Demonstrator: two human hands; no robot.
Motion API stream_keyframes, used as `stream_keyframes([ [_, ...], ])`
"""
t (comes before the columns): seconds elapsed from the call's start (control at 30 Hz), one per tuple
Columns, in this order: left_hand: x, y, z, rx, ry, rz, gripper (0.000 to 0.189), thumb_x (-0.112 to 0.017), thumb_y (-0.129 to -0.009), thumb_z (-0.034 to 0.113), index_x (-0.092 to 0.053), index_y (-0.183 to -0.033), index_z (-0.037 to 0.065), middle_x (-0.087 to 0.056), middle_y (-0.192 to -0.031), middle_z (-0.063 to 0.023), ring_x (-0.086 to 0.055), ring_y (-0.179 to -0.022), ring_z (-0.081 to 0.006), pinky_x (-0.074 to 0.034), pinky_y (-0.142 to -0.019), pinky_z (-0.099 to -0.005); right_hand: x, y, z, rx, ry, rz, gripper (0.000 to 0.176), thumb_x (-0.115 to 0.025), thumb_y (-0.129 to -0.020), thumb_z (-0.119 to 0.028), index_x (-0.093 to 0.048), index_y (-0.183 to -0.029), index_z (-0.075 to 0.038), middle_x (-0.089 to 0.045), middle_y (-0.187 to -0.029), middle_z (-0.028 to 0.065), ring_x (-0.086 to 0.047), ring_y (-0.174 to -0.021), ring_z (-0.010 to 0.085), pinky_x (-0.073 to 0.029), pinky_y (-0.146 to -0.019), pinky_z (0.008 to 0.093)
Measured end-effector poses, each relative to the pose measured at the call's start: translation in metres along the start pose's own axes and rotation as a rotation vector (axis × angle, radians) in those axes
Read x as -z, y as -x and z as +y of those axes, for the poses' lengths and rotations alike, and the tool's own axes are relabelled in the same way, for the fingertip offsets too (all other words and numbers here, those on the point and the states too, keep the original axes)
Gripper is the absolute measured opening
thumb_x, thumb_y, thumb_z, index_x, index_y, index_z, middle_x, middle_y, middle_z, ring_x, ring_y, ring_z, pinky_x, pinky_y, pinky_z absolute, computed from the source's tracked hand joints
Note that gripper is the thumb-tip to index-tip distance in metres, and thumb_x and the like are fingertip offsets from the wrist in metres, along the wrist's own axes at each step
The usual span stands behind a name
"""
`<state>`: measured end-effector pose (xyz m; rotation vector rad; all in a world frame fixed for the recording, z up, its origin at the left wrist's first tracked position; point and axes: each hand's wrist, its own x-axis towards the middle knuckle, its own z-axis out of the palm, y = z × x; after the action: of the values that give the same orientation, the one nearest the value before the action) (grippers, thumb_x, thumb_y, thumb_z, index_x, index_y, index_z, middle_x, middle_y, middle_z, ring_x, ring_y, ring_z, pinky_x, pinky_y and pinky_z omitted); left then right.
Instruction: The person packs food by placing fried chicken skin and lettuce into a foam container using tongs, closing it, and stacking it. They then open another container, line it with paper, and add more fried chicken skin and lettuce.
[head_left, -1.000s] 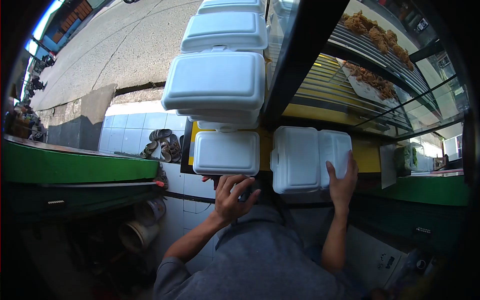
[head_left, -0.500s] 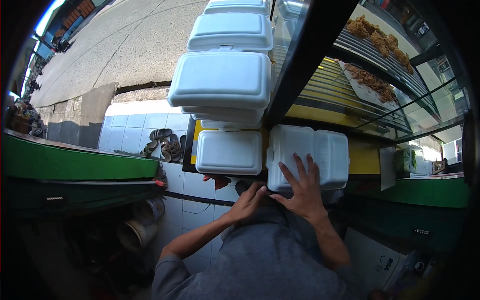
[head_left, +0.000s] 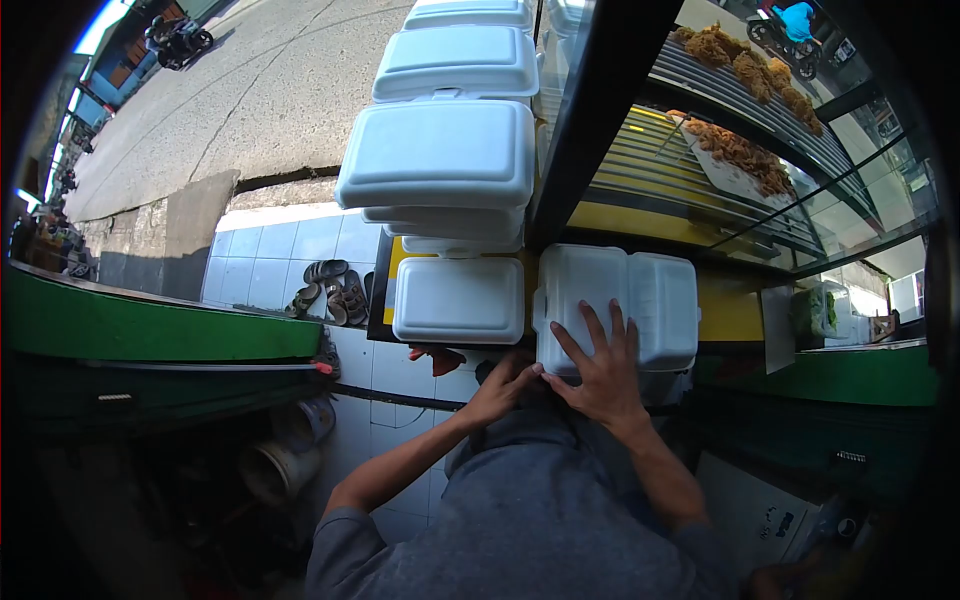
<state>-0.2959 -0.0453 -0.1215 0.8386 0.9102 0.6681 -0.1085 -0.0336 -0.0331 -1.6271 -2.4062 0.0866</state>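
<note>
A white foam food box (head_left: 580,270) lies closed on the counter, side by side with another white foam box (head_left: 668,310). My right hand (head_left: 605,375) rests on the near part of the first lid, its fingers spread and pointing away from me. At that box's near left corner is my left hand (head_left: 502,392), with its thumb against the corner and its other fingers curled and partly hidden. The two thumbs nearly meet there. To the left sits a third closed foam box (head_left: 458,300), apart from both hands.
A tall stack of foam boxes (head_left: 440,155) stands behind on the left. A glass display case (head_left: 640,200) with fried chicken (head_left: 745,65) on racks rises at the right. Sandals (head_left: 340,290) lie on the tiles, and a bucket (head_left: 275,470) is at lower left.
My hands stay at the same box, with the left thumb slightly closer to its corner. A motorbike has come into view on the road at upper left, and another at upper right.
</note>
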Motion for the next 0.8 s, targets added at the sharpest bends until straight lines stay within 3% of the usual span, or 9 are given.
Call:
stream_keyframes([
  [0.23,-0.003,-0.002,0.001,-0.033,-0.076,0.050,0.041,-0.055,-0.099,0.030,-0.046,-0.119,-0.004,-0.060,-0.104,-0.0128,-0.065,-0.090,-0.0177,-0.050,-0.079,-0.0293,-0.017,0.010,0.013,0.065,-0.022,0.168,0.065,-0.075,-0.071,-0.048,-0.061,-0.126,-0.016,-0.047,-0.137,0.0138,-0.038,-0.131,0.0452,-0.033,-0.101,0.0642],
  [0.33,-0.003,-0.005,-0.003,-0.023,-0.072,0.069,0.041,-0.056,-0.098,0.030,-0.047,-0.119,-0.004,-0.060,-0.103,-0.0131,-0.064,-0.089,-0.0179,-0.050,-0.078,-0.0296,-0.015,0.008,0.018,0.106,-0.136,0.355,0.070,-0.067,-0.079,-0.050,-0.053,-0.131,-0.005,-0.050,-0.133,0.0215,-0.044,-0.127,0.0460,-0.039,-0.100,0.0585],
  [0.5,-0.005,-0.005,-0.010,-0.049,-0.187,0.120,0.041,-0.053,-0.099,0.032,-0.047,-0.122,-0.001,-0.060,-0.096,-0.0090,-0.062,-0.086,-0.0145,-0.050,-0.077,-0.0286,-0.017,0.014,0.033,0.046,-0.384,0.540,0.079,-0.064,-0.083,-0.051,-0.040,-0.138,0.001,-0.044,-0.135,0.0280,-0.045,-0.126,0.0465,-0.040,-0.102,0.0539],
  [0.7,-0.018,-0.004,-0.021,-0.046,-0.047,0.236,0.042,-0.053,-0.099,0.031,-0.044,-0.128,0.002,-0.057,-0.110,-0.0127,-0.060,-0.089,-0.0195,-0.047,-0.085,-0.0325,-0.004,0.012,0.033,0.040,-0.440,0.533,0.085,-0.070,-0.082,-0.050,-0.037,-0.142,0.000,-0.042,-0.139,0.0286,-0.045,-0.127,0.0446,-0.041,-0.103,0.0510],
  [0.8,-0.029,-0.003,-0.024,-0.107,-0.049,0.327,0.041,-0.052,-0.099,0.030,-0.043,-0.129,0.003,-0.055,-0.113,-0.0121,-0.059,-0.088,-0.0186,-0.047,-0.083,-0.0328,0.016,0.018,0.046,-0.002,-0.520,0.704,0.077,-0.054,-0.091,-0.055,-0.039,-0.138,0.004,-0.046,-0.135,0.0283,-0.050,-0.123,0.0421,-0.043,-0.101,0.0483],
])
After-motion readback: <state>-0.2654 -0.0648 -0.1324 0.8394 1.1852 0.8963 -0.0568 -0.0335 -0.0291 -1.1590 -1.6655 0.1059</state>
